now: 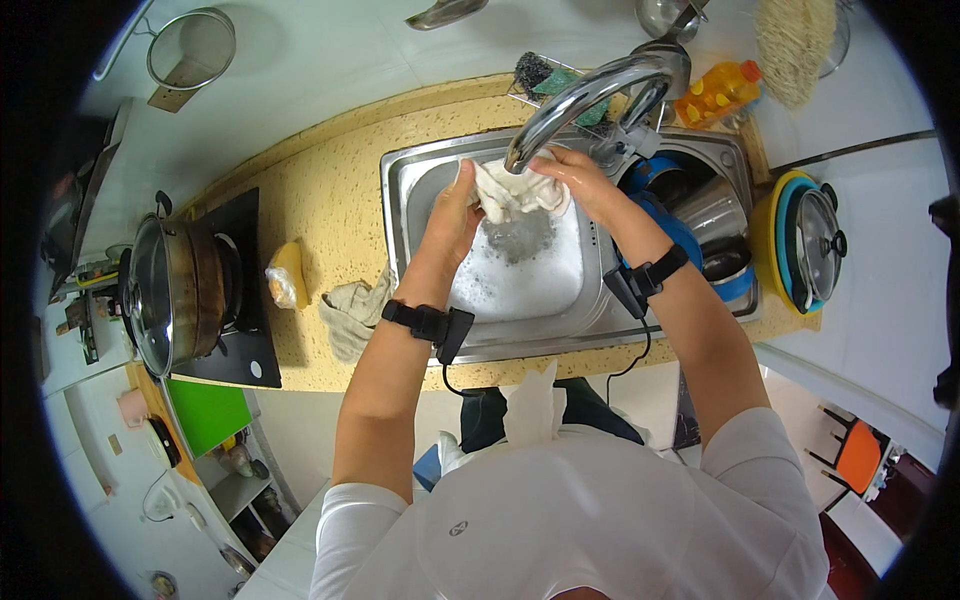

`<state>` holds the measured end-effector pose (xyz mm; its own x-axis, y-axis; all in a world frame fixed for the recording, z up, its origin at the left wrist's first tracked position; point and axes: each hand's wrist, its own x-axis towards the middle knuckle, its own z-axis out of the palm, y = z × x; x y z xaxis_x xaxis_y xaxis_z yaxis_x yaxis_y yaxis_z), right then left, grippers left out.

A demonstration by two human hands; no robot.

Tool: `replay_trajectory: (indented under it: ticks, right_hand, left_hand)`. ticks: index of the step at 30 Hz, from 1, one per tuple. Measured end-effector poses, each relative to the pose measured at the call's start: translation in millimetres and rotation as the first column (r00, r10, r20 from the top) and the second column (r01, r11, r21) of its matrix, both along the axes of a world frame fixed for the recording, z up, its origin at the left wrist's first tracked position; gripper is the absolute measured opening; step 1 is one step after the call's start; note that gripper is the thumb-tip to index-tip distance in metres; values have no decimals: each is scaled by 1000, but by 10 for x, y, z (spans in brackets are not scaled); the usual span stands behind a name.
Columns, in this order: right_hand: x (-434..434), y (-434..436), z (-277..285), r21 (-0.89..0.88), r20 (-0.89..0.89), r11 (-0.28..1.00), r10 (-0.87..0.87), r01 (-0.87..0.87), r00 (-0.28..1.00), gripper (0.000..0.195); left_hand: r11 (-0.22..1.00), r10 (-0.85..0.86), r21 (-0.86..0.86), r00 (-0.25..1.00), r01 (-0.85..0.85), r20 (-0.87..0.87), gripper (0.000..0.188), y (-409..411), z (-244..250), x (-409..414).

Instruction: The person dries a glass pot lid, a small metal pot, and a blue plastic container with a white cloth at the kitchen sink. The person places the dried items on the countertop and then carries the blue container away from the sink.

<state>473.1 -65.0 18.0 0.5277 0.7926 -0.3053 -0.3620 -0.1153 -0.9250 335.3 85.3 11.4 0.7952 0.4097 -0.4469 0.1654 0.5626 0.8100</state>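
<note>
A white cloth [517,191] is stretched between both hands over the left basin of a stainless steel sink [600,296]. My left hand [454,214] grips its left end, thumb on top. At the right end, my right hand [574,180] holds the cloth, close under the spout of the chrome faucet [592,86]. The spout's mouth covers part of the cloth. Below lies soapy water [525,277] with foam and bubbles, greyish in the middle.
Pots and blue-rimmed pans [709,217] fill the right basin. Stacked basins with a glass lid [817,247] stand at the right. A beige rag [352,319], a yellow packet [286,274] and a lidded steamer pot [172,292] on the stove are at left. Scouring pads [559,81] sit behind.
</note>
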Motion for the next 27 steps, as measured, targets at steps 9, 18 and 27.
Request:
replay_trajectory:
  ticks: [9, 18, 27]
  right_hand:
    - [-154, 154, 26, -24, 289, 999, 38, -32, 957, 51]
    - [-836, 282, 172, 31, 284, 984, 159, -174, 946, 41]
    - [-594, 229, -451, -206, 274, 941, -209, 269, 939, 83]
  left_hand:
    - [986, 165, 57, 910, -155, -380, 33, 291, -811, -184]
    - [867, -62, -480, 984, 136, 167, 41, -119, -649, -60]
    - [858, 95, -507, 943, 85, 319, 45, -167, -174, 120]
